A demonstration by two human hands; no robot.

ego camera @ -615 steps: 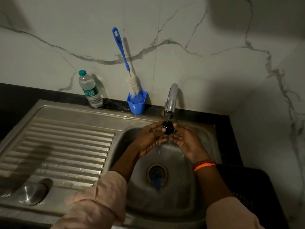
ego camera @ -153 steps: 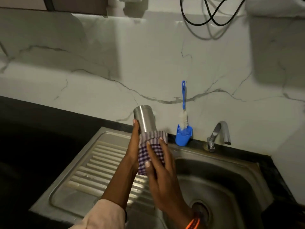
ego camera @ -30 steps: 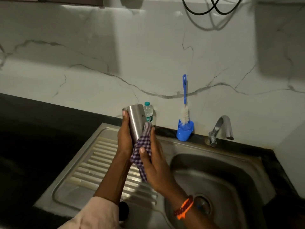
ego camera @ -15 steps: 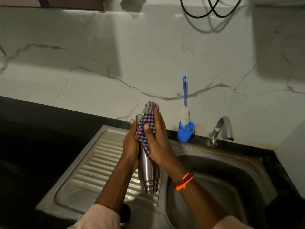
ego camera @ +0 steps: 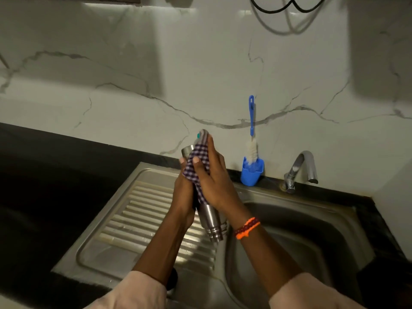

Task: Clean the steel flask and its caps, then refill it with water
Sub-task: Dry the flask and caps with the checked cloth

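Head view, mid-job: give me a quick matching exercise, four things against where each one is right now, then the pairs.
Things:
1. flask
2. checked cloth
3. bottle brush
4. tap

Places:
A. standing in the blue cup by the wall
B. held in both hands, over the drainboard
C. behind the basin, on the right
D. pressed on the flask by the right hand

Pairs: 1-B, 2-D, 3-A, 4-C

A home kitchen: steel sink [ego camera: 301, 210] with drainboard, tap [ego camera: 301, 168], marble backsplash [ego camera: 156, 63].
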